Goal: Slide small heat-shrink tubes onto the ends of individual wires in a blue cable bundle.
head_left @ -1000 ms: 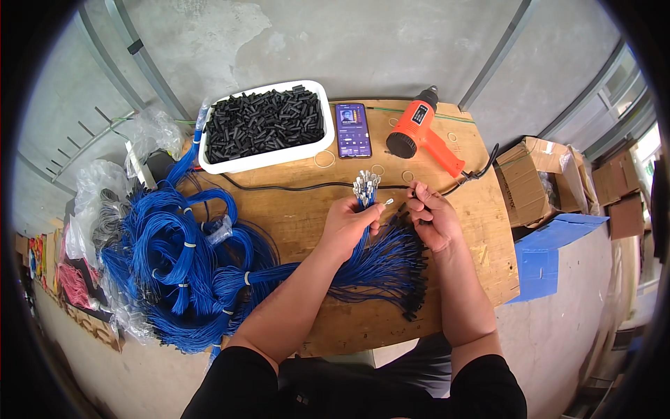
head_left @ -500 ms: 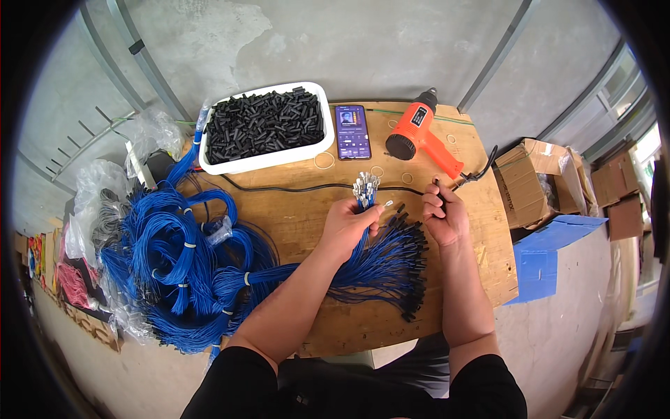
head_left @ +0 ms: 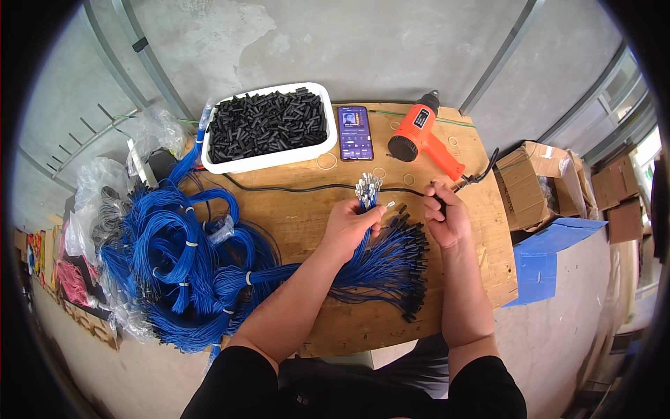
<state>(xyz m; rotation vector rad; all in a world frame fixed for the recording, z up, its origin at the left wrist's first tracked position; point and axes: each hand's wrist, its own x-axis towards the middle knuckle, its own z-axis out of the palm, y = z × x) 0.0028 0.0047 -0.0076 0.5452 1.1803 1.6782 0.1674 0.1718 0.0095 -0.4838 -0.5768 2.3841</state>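
My left hand (head_left: 347, 227) is closed round a bunch of blue wires (head_left: 364, 204), whose silvery crimp terminals (head_left: 368, 187) stand up above the fist. A single terminal (head_left: 391, 204) pokes out to the right, by the thumb tip. Farther right, my right hand (head_left: 448, 218) is closed with fingers curled; a bit of black tubing (head_left: 440, 202) shows in its grip, mostly hidden by the fingers. Between the two forearms, blue wires fan out across the table, with black sleeves (head_left: 413, 279) on their ends.
A white tub (head_left: 269, 163) full of short black sleeves stands at the back, beside a phone (head_left: 354, 133). An orange heat gun (head_left: 422, 136) lies behind my right hand; a black cord (head_left: 300, 189) crosses the wooden table (head_left: 481, 244). Coiled blue wire bundles (head_left: 167, 244) cover the left side.
The fingers of my right hand have shifted a little around the black tubing. My left hand keeps its hold on the blue wires. The whole view has moved slightly.
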